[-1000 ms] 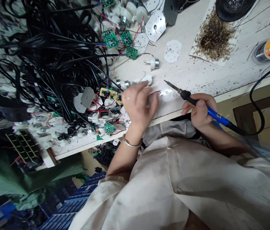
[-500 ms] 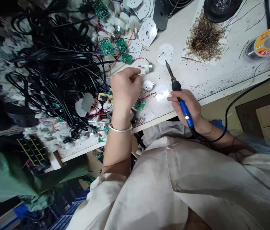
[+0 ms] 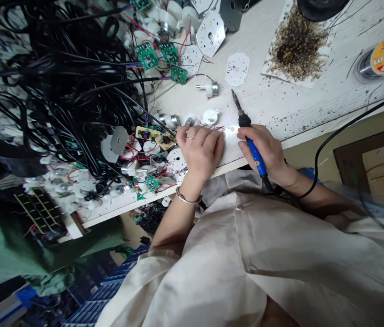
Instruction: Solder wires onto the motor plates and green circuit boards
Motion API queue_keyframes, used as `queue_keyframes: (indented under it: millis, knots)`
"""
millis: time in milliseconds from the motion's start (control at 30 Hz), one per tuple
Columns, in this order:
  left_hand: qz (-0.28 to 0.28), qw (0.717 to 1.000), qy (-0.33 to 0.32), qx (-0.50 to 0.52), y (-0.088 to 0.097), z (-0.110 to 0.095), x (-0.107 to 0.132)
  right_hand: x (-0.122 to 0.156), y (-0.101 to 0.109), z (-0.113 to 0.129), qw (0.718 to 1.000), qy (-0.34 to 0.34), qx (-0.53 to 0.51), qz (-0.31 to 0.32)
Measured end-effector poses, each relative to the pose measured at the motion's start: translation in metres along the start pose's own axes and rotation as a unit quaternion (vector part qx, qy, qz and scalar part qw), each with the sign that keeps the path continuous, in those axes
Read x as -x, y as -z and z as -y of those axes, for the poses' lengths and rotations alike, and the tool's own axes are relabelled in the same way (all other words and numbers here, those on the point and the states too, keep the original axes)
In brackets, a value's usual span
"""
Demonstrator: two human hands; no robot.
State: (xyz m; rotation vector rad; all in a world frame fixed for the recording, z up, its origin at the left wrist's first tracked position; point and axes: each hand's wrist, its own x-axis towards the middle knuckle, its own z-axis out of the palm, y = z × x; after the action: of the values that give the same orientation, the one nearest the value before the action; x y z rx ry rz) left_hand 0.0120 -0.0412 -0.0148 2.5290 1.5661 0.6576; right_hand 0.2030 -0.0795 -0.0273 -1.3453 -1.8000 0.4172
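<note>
Soldering iron (image 3: 255, 155), blue-handled with a dark metal tip, is held over a white workbench (image 3: 287, 106), near its front edge. It is gripped firmly by the right hand (image 3: 267, 150), between the thumb and curled fingers. Its tip is pointed away from the body, just beside a white octagonal board (image 3: 237, 69); whether the bench is touched by it cannot be told.

The left hand (image 3: 201, 147) is lowered to the bench with bent fingers. Its fingertips are partly hidden, so whether anything is grasped cannot be told. Between the hands, a white plate (image 3: 231, 131) is seen, with red wires beside it.

Beyond the left hand, a round white part (image 3: 210, 116) and a small motor (image 3: 208, 87) are laid out. Farther left, green circuit boards (image 3: 178, 74) are crowded against tangled black cables (image 3: 58, 81). At the right, brown grains (image 3: 301, 52) are spread on paper near a solder spool (image 3: 380, 58).
</note>
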Motion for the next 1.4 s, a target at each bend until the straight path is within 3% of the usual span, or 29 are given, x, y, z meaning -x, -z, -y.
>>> queue_keyframes:
  millis: [133,200,367,433,533,933,1100,1267,1400]
  knots:
    - [-0.02,1.0,-0.016,0.01,-0.008,0.0,0.0,0.001,0.001,-0.001,0.998,-0.002,-0.064,-0.003]
    - [-0.022,1.0,-0.012,0.016,-0.011,0.001,-0.001,0.005,0.004,0.001,0.989,-0.04,-0.138,-0.019]
    - [-0.008,1.0,-0.014,0.014,-0.015,0.002,-0.002,0.012,0.014,0.005,0.923,-0.187,-0.315,-0.115]
    - [-0.005,1.0,-0.011,0.011,-0.016,0.002,-0.002,0.012,0.017,0.003,0.898,-0.215,-0.354,-0.148]
    - [-0.011,1.0,-0.011,0.006,-0.017,0.001,-0.003,0.007,0.017,-0.001,0.88,-0.248,-0.376,-0.151]
    - [0.008,0.999,0.023,0.033,-0.02,0.001,-0.002,-0.001,0.019,0.003,0.89,-0.291,-0.34,-0.086]
    - [0.032,0.998,0.039,0.048,-0.016,-0.001,-0.004,-0.004,0.017,0.001,0.883,-0.29,-0.351,-0.116]
    - [0.046,0.995,0.058,0.059,-0.014,-0.003,-0.006,-0.007,0.018,0.0,0.885,-0.305,-0.345,-0.074]
    - [0.046,0.996,0.058,0.055,-0.013,-0.004,-0.006,-0.007,0.018,-0.002,0.885,-0.288,-0.358,-0.077]
